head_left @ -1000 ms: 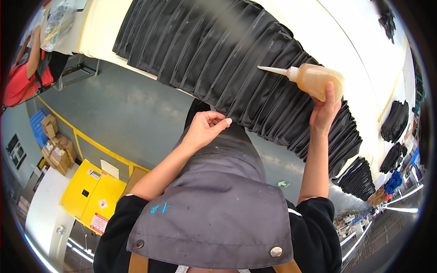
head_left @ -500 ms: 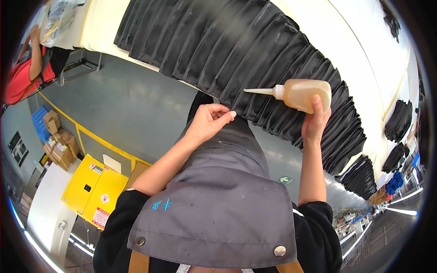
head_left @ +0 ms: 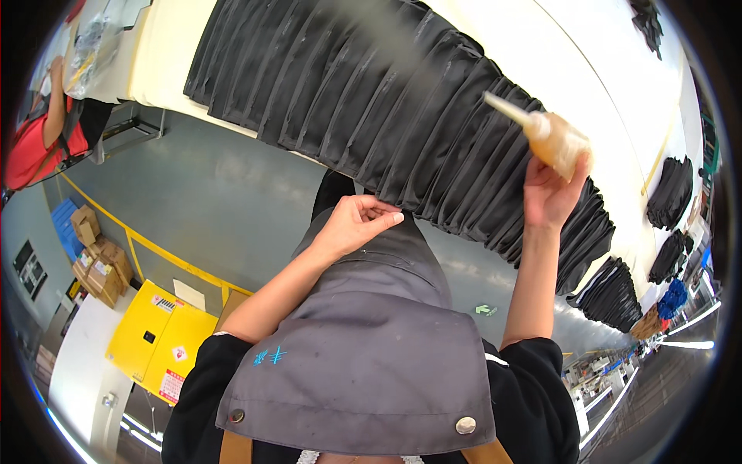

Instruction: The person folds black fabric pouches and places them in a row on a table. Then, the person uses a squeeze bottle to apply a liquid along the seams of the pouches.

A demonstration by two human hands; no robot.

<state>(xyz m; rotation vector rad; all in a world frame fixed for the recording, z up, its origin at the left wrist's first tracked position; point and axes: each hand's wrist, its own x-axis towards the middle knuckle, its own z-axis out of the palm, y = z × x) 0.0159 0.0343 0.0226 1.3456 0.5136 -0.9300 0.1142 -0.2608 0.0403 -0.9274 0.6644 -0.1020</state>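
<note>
A long row of overlapping black fabric pieces [head_left: 332, 100] lies fanned along the cream table. At its near edge my left hand [head_left: 357, 226] is closed, thumb and fingers pinching the edge of one black piece. My right hand [head_left: 550, 193] grips a squeeze bottle [head_left: 563, 147] of amber liquid above the right part of the row. The bottle's long pale nozzle points up and to the left, apart from the fabric. Motion blurs the bottle a little.
The cream table [head_left: 595, 93] curves away to the right, with more black fabric stacks [head_left: 671, 193] on it. A person in red [head_left: 39, 151] is at the far left. On the left floor side stand a yellow cabinet [head_left: 158, 332] and cardboard boxes [head_left: 100, 259].
My right hand has lifted the bottle up and to the right, away from the fabric near my left hand, and tilted it. The left hand keeps its pinch at the edge.
</note>
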